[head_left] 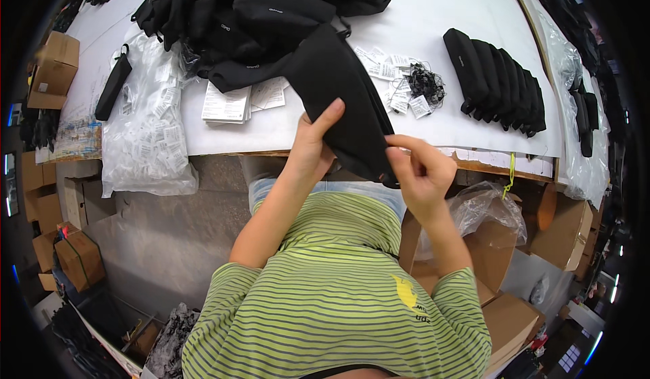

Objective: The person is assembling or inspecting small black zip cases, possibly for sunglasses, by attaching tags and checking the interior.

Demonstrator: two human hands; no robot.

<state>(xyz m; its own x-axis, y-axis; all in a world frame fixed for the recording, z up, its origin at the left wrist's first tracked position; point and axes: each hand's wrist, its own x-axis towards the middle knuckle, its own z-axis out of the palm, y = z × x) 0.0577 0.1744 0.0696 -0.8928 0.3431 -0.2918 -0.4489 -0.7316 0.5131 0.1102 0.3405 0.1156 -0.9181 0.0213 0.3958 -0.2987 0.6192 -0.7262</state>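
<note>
A long black fabric pouch [345, 88] slants in front of me, over the table's near edge. My left hand [315, 138] is closed on its left side, with the thumb on top and the other fingers partly hidden beneath. At the pouch's right edge, near its lower end, my right hand [426, 172] pinches the border between thumb and forefinger. Its remaining fingers are curled. The pouch's far end overlaps a heap of similar black pouches [284, 10]. Just left of the held pouch, a stack of printed white cards [225, 106] lies partly under the heap.
Rows of black pouches [491, 81] lie side by side on the white table [447, 6]. Tags with tangled black strings [425, 88] sit nearer the middle. A clear bag of labels [145, 121] drapes over the front edge, beside a single pouch [114, 86]. Cardboard boxes [558, 233] stand below.
</note>
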